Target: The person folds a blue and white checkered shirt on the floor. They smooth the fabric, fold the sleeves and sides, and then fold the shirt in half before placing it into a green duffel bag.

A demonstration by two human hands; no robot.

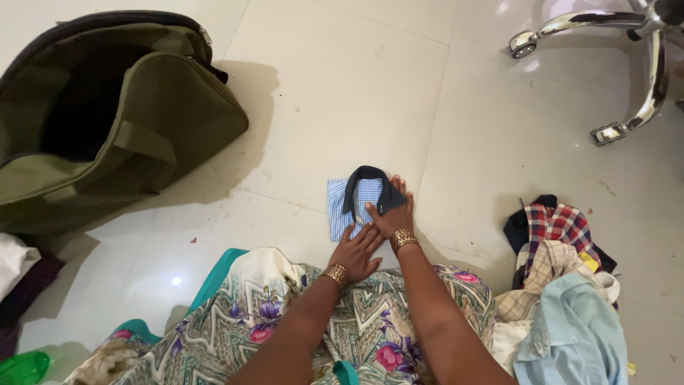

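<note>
On floor, hands (377,232) atop folded shirt (350,203)

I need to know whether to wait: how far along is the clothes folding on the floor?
Done: the blue checked shirt is folded small. In hand: both hands, left and right, press on it. Left: a heap of unfolded clothes lies to the right, and the open olive bag shows nothing packed.

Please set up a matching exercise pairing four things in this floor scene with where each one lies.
Things:
1. folded checked shirt
2. olive bag
3. clothes pile
4. chair base

Places:
A. top right corner
B. upper left, open
C. under both hands, centre
D. lower right on the floor

Pairs: 1-C, 2-B, 3-D, 4-A. The left hand and right hand press on the shirt.
</note>
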